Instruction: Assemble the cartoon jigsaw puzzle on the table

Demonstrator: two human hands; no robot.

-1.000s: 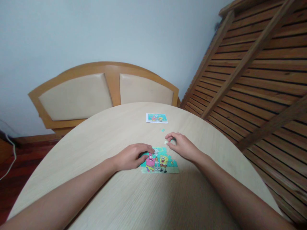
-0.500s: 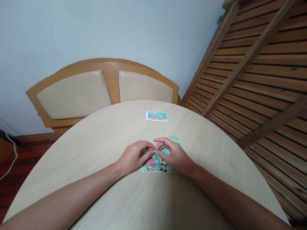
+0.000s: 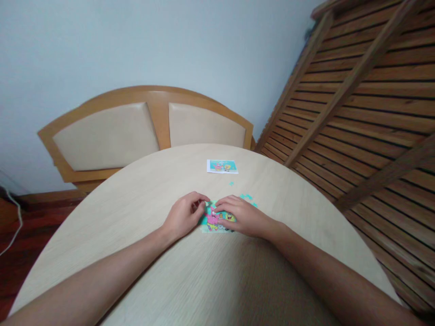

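A partly assembled jigsaw puzzle (image 3: 213, 222) with a turquoise ground and pink and yellow cartoon figures lies flat on the table under my hands. At its upper left corner, my left hand (image 3: 186, 212) has its fingers curled and its thumb close to the index finger, gripping the puzzle's edge. My right hand (image 3: 243, 215) rests over the right side of the puzzle, fingers stretched out and thumb apart, covering part of the picture. Several loose turquoise puzzle pieces (image 3: 246, 197) lie just beyond my right hand. One more loose piece (image 3: 231, 183) sits farther off.
A printed reference picture (image 3: 222, 166) with similar figures lies toward the far side of the round wooden table (image 3: 152, 181). Behind the table stands a padded headboard (image 3: 163, 117) against the wall. Wooden slats (image 3: 356, 104) rise at the right, and a white cable (image 3: 20, 217) hangs at the left.
The puzzle has slid away from me and turned slightly. My hands have drawn apart from their fingertip meeting above it; the left is now at the upper left corner, the right lies flatter.
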